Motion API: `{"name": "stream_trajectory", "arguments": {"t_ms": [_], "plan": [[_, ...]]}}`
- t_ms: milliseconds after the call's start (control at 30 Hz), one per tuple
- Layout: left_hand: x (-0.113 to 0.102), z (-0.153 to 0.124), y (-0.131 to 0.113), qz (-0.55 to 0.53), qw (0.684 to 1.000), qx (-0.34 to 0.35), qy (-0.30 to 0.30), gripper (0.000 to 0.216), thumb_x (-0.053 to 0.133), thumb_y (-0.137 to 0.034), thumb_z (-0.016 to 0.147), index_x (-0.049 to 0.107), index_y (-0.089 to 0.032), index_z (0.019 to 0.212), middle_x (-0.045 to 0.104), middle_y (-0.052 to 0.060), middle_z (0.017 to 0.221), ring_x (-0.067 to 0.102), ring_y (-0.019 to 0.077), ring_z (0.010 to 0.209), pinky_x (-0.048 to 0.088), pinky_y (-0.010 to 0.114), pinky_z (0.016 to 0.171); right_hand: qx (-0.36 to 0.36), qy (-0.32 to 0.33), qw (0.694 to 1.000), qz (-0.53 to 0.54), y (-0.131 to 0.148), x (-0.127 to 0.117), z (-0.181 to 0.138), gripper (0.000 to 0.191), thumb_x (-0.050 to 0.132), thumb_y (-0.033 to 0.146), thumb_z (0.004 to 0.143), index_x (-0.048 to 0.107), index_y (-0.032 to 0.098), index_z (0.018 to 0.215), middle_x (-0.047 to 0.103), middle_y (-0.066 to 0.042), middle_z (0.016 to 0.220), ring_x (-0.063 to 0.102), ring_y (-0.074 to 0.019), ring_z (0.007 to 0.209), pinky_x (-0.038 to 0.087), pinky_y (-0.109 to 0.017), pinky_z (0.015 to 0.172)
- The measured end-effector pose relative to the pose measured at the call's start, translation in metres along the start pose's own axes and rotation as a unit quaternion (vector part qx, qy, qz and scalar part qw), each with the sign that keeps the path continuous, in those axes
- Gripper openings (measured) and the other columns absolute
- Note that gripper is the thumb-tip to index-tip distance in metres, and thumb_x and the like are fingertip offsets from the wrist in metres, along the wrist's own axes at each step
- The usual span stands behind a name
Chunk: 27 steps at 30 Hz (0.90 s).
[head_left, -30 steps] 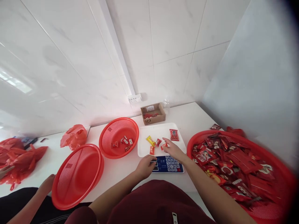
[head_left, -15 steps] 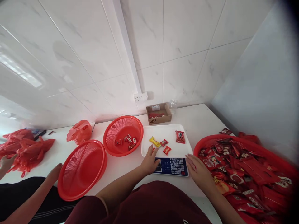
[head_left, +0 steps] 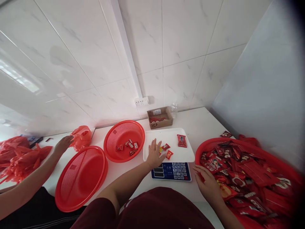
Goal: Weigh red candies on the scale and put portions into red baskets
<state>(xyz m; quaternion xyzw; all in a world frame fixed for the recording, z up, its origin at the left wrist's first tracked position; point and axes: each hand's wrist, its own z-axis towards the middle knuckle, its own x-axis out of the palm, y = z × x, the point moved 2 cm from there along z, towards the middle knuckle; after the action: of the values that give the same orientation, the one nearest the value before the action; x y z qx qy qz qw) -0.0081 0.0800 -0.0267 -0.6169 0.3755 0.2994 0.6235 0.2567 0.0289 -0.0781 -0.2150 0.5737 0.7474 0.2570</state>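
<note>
My left hand (head_left: pixel 153 155) is open, its fingers spread over the white weighing tray (head_left: pixel 186 156). It partly covers a yellow-wrapped candy (head_left: pixel 160 150). Two small red-wrapped candies, one farther back (head_left: pixel 166 147) and one nearer me (head_left: pixel 169 155), lie just right of the fingers. A larger red snack packet (head_left: pixel 181 141) rests on the tray's right side. The scale's blue keypad (head_left: pixel 171 171) shows below the tray. My right hand (head_left: pixel 207 183) hovers between the scale and the large red basket, fingers loosely bent and apart; red shows between them, probably the basket's rim.
The large red basket (head_left: pixel 202 143) at right is full of red packets. Left of the scale stand a red basket (head_left: pixel 106 136) holding several candies and another red basket (head_left: pixel 105 171). A cardboard box (head_left: pixel 160 123) sits behind. A co-worker's hand (head_left: pixel 64 143) reaches toward red plastic bags (head_left: pixel 82 136).
My left hand has moved slightly forward over the yellow candy. My right hand has drawn back from the tray's corner. The co-worker's hand has left the near basket and reached toward the bag.
</note>
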Motion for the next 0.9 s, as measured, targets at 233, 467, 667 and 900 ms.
{"name": "stream_trajectory", "arguments": {"t_ms": [233,467,667,900], "plan": [[0.018,0.024,-0.009,0.119,0.983,0.086,0.107,0.057,0.046,-0.052,0.092,0.04,-0.028,0.143,0.027,0.012,0.156,0.01,0.0365,0.146,0.006,0.068,0.111,0.008,-0.01,1.0,0.013,0.0,-0.002,-0.001,0.032,0.044,0.039,0.083,0.07,0.022,0.091,0.07,-0.011,0.104,0.064,-0.0241,0.1,0.049,-0.044,0.095],[0.006,0.025,-0.001,0.143,0.978,0.124,0.09,0.062,0.053,-0.051,0.089,0.042,-0.023,0.142,0.02,0.014,0.158,0.013,0.0348,0.146,0.009,0.063,0.114,0.026,-0.009,0.999,0.04,0.003,-0.002,0.0,0.03,0.046,0.038,0.08,0.071,0.024,0.087,0.071,-0.011,0.104,0.064,-0.0243,0.1,0.051,-0.044,0.094],[0.001,-0.026,-0.002,0.085,0.982,0.154,0.067,0.065,0.055,-0.05,0.088,0.036,-0.025,0.145,0.021,0.013,0.158,0.011,0.0334,0.146,0.012,0.061,0.114,0.074,-0.007,0.994,0.075,-0.004,-0.006,0.002,0.032,0.046,0.041,0.08,0.069,0.023,0.092,0.071,-0.01,0.105,0.064,-0.0244,0.102,0.048,-0.044,0.096],[0.001,-0.084,0.018,0.046,0.994,0.1,0.014,0.054,0.05,-0.043,0.092,0.04,-0.021,0.141,0.029,0.016,0.155,0.014,0.0319,0.146,0.019,0.06,0.114,0.123,0.029,0.992,-0.018,-0.067,-0.001,0.023,0.039,0.044,0.038,0.076,0.067,0.018,0.1,0.069,-0.015,0.112,0.062,-0.0279,0.108,0.046,-0.046,0.099]]}}
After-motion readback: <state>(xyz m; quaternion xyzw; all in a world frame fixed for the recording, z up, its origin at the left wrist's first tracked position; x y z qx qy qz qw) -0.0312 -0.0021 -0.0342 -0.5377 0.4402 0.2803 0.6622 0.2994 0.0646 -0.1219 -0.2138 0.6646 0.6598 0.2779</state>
